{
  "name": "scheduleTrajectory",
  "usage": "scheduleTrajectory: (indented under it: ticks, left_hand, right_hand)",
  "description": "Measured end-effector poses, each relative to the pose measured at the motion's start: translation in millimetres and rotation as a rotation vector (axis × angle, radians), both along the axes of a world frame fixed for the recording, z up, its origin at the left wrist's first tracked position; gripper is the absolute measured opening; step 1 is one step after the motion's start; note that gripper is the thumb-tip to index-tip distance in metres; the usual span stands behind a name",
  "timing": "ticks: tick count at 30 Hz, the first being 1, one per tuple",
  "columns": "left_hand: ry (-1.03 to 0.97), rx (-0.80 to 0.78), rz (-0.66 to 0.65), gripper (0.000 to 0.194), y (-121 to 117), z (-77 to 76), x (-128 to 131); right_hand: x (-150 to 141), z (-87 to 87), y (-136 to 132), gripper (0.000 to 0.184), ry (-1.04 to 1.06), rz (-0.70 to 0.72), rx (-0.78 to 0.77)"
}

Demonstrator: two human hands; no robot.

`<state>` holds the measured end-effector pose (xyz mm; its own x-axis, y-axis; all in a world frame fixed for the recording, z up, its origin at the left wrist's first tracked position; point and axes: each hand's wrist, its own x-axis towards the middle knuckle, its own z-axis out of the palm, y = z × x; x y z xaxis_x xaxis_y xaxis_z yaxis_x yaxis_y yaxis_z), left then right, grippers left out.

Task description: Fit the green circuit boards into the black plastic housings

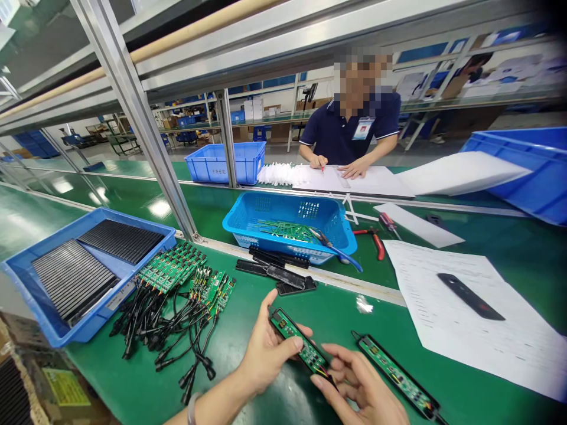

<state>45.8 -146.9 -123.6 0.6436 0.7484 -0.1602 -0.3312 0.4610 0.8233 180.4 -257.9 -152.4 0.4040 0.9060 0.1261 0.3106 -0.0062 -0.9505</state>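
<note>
Blue tray (95, 324) holding black strips: well left of the fingers. Wired circuit boards (170, 268): heaped on the tabletop (146, 386), between tray and left fingers. Black casings (286, 275): just beyond the left fingertips. Left hand (268, 351): fingers grasping the upper part of the cased board (313, 356), thumb on its face. Right hand (363, 381): fingers closed about its lower, wired end. Second cased board (396, 375): on the tabletop, just right of the right fingers.
</note>
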Motion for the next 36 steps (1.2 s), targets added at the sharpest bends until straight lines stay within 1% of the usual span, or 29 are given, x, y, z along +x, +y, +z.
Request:
scheduleTrajectory:
  ticks: [1,3,5,6,8,11,13,15,17,18,19,21,22,24,28,32,36]
  left_hand:
    - [0.003,-0.001,0.003,0.116,-0.9,0.4,0.0]
    - [0.018,0.005,-0.012,0.117,-2.3,1.0,-1.0]
    - [0.065,0.022,-0.035,0.118,-4.0,0.7,-2.1]
    - [0.093,0.034,-0.044,0.119,-5.2,0.0,-2.3]
    - [0.136,0.067,-0.037,0.118,-8.2,-1.5,-1.8]
    - [0.174,0.128,0.008,0.110,-12.3,-2.4,0.2]
    - [0.207,0.153,0.017,0.105,-12.9,-1.6,1.2]
    - [0.224,0.148,0.023,0.101,-11.1,-0.3,1.1]
    - [0.215,0.126,0.048,0.094,-7.3,1.3,-0.1]
    - [0.205,0.117,0.070,0.089,-5.2,2.2,-1.0]
    - [0.194,0.111,0.095,0.084,-3.1,3.2,-2.0]
    - [0.177,0.107,0.139,0.078,0.2,5.3,-3.5]
    - [0.170,0.107,0.148,0.078,1.1,6.4,-3.9]
    - [0.155,0.109,0.140,0.082,1.6,7.8,-3.8]
    - [0.132,0.111,0.103,0.085,0.6,7.7,-3.0]
    - [0.126,0.091,0.082,0.089,1.0,8.1,-4.1]
    - [0.111,0.076,0.106,0.090,1.7,12.2,-4.9]
  right_hand:
    - [-1.4,0.5,1.1,0.038,0.109,0.027,-0.063]
    - [-4.3,3.0,4.5,0.046,0.319,0.139,-0.176]
    - [-8.3,5.3,8.4,0.051,0.468,0.232,-0.250]
    - [-11.0,5.4,10.1,0.052,0.511,0.245,-0.267]
    - [-17.3,3.2,12.3,0.050,0.550,0.208,-0.269]
    - [-25.5,-2.8,13.3,0.049,0.567,0.108,-0.236]
    - [-27.3,-4.4,13.5,0.049,0.570,0.115,-0.232]
    - [-25.4,-2.5,13.6,0.050,0.546,0.169,-0.249]
    - [-20.9,1.8,13.3,0.054,0.449,0.185,-0.241]
    - [-18.1,4.1,12.8,0.054,0.360,0.170,-0.224]
    - [-15.4,6.3,11.9,0.049,0.247,0.142,-0.200]
    - [-10.7,9.1,9.5,0.027,0.001,0.083,-0.151]
    - [-9.1,9.8,8.2,0.022,-0.097,0.064,-0.131]
    - [-7.7,10.0,6.1,0.031,-0.209,0.034,-0.093]
    - [-9.2,9.6,4.9,0.034,-0.256,0.034,-0.050]
    - [-10.2,11.6,5.6,0.032,-0.196,0.076,-0.035]
    - [-11.0,13.2,6.5,0.038,-0.131,0.120,-0.056]
